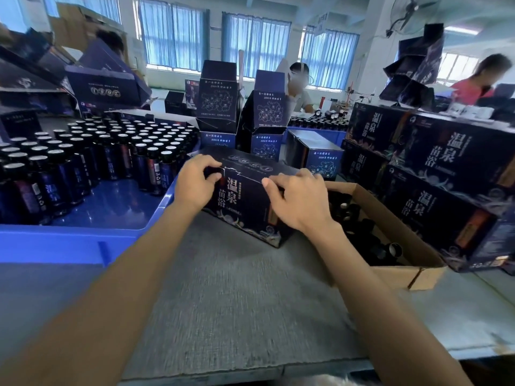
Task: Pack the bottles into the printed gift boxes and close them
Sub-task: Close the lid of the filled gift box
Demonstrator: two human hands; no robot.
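We looked down on a grey work table [237,296] where one dark printed gift box [245,204] lay on its side in the middle, with its long flap folded down along the top front edge; we could not tell whether the flap was fully tucked. The left hand [196,181] curled its fingers over that edge near the box's left end. The right hand [299,200] gripped the same edge near the right end, thumb stretched along the seam. Just left of the box stood a blue tray [69,240] crowded with upright dark bottles [97,151]; whether any were inside the box was hidden from us. Just right of it sat an open cardboard carton [390,274], and beyond that, stacked closed gift boxes [446,162]. We judged that uneven pressure from the two hands could crease or tear the flap, that a bottle sitting high inside would stop it seating, and that a hard shove leftward could drive the box into the tray and topple the nearest bottles
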